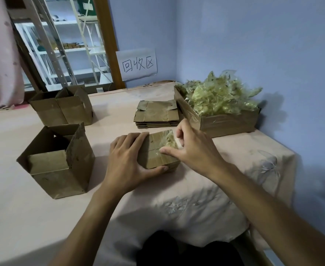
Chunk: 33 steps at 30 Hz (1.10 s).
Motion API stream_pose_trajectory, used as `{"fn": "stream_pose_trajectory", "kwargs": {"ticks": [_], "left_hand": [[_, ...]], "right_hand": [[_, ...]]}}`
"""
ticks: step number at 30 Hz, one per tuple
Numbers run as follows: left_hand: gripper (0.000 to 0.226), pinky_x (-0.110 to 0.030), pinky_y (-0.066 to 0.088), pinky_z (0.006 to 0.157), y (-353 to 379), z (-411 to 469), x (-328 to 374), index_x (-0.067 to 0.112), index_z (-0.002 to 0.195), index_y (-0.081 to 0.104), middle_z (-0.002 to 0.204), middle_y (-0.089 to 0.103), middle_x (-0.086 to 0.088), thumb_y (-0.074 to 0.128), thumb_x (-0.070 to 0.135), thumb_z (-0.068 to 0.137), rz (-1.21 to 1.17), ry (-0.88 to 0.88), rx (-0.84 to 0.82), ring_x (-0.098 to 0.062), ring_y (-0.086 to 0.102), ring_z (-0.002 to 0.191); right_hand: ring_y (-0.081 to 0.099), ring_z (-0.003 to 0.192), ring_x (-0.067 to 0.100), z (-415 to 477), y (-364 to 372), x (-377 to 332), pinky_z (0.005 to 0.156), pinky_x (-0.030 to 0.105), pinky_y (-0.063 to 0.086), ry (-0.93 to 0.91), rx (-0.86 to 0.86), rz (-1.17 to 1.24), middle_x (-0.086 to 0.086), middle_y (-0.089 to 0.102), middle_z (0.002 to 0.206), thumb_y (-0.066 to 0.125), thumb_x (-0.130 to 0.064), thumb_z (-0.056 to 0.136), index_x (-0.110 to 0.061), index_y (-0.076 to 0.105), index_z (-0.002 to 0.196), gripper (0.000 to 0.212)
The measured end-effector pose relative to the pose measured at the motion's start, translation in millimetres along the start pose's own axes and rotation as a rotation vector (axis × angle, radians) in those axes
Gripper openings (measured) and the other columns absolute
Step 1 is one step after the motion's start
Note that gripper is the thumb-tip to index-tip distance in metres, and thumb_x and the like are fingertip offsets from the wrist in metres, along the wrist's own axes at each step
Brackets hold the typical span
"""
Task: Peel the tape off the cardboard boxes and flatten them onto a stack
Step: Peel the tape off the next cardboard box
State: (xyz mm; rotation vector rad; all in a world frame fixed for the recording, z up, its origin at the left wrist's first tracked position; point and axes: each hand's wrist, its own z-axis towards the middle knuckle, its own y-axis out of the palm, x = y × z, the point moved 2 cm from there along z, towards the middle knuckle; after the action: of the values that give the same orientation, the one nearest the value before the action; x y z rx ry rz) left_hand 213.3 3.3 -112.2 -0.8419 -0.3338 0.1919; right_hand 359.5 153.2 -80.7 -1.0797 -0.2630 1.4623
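The bench (42, 217), draped in a pink cloth, runs to a wall at 12 and 3 o'clock; its right edge drops off past 3 o'clock and its near edge sits at 6 o'clock. Broad bare cloth lies at 7 to 8 o'clock and in front of the hands.

At 9 o'clock stands an open box (59, 169) with flaps up, and behind it at 10 o'clock a pair of open boxes (64, 110) touching each other. The left hand (128, 162) lies spread over the left side of the taped box (157, 154), thumb hooked along its near edge, clamping it to the bench. That box sits at the centre, between both hands. The right hand (193, 148) reaches in from 4 o'clock, fingers pinched on a crumpled strip of clear tape (169, 142) lifted off the box top.

At 12 o'clock lies the stack of flattened boxes (157, 116), just beside a low tray box (228, 121) at 1 o'clock heaped with peeled tape (219, 96). On the wall at 12 o'clock a paper sign (137, 64) reads "回收区".
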Motion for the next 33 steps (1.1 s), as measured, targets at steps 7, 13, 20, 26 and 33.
{"fn": "stream_pose_trajectory", "kwargs": {"ticks": [7, 13, 20, 26, 33], "left_hand": [[0.105, -0.039, 0.036, 0.106, -0.5, -0.8, -1.1, 0.017, 0.140, 0.058, 0.127, 0.060, 0.001, 0.064, 0.090, 0.065, -0.025, 0.002, 0.017, -0.023, 0.054, 0.116], [0.106, -0.045, 0.040, 0.105, 3.5, -3.0, 0.3, 0.014, 0.138, 0.061, 0.125, 0.062, -0.002, 0.056, 0.094, 0.069, -0.008, 0.031, 0.064, -0.027, 0.057, 0.113], [0.101, -0.044, 0.039, 0.102, 3.8, -4.1, 2.3, 0.012, 0.137, 0.061, 0.124, 0.063, -0.004, 0.063, 0.087, 0.069, 0.007, 0.050, 0.086, -0.027, 0.058, 0.112], [0.101, -0.045, 0.040, 0.104, 2.9, -7.9, 3.3, 0.013, 0.138, 0.061, 0.126, 0.062, -0.004, 0.066, 0.086, 0.067, 0.013, 0.042, 0.091, -0.027, 0.057, 0.114], [0.102, -0.043, 0.038, 0.104, 3.5, -7.1, 3.3, 0.014, 0.137, 0.061, 0.125, 0.062, -0.004, 0.067, 0.086, 0.066, 0.007, 0.033, 0.087, -0.026, 0.055, 0.113]], "right_hand": [[0.059, 0.079, 0.013, 1.4, 8.8, 0.4, 0.073, 0.021, 0.040, -0.377, 0.120, -0.105, -0.009, 0.064, 0.092, 0.060, -0.052, 0.093, -0.021, 0.071, 0.097, 0.033], [0.057, 0.080, 0.013, -2.9, -4.2, 5.1, 0.074, 0.032, 0.049, -0.322, -0.096, -0.125, -0.010, 0.055, 0.091, 0.057, -0.079, 0.080, -0.026, 0.077, 0.108, 0.063], [0.058, 0.084, 0.015, -4.2, -4.7, -6.3, 0.076, 0.030, 0.044, -0.238, -0.147, -0.163, -0.017, 0.050, 0.098, 0.049, -0.083, 0.082, -0.029, 0.064, 0.106, 0.061], [0.059, 0.082, 0.020, 0.1, 5.3, -13.0, 0.070, 0.031, 0.037, -0.248, -0.144, -0.204, -0.009, 0.057, 0.098, 0.064, -0.056, 0.092, -0.027, 0.053, 0.100, 0.032], [0.059, 0.072, 0.027, -4.0, -1.2, -11.7, 0.063, 0.034, 0.046, -0.342, -0.135, -0.297, -0.004, 0.054, 0.092, 0.056, -0.043, 0.100, -0.023, 0.059, 0.102, 0.020]]}}
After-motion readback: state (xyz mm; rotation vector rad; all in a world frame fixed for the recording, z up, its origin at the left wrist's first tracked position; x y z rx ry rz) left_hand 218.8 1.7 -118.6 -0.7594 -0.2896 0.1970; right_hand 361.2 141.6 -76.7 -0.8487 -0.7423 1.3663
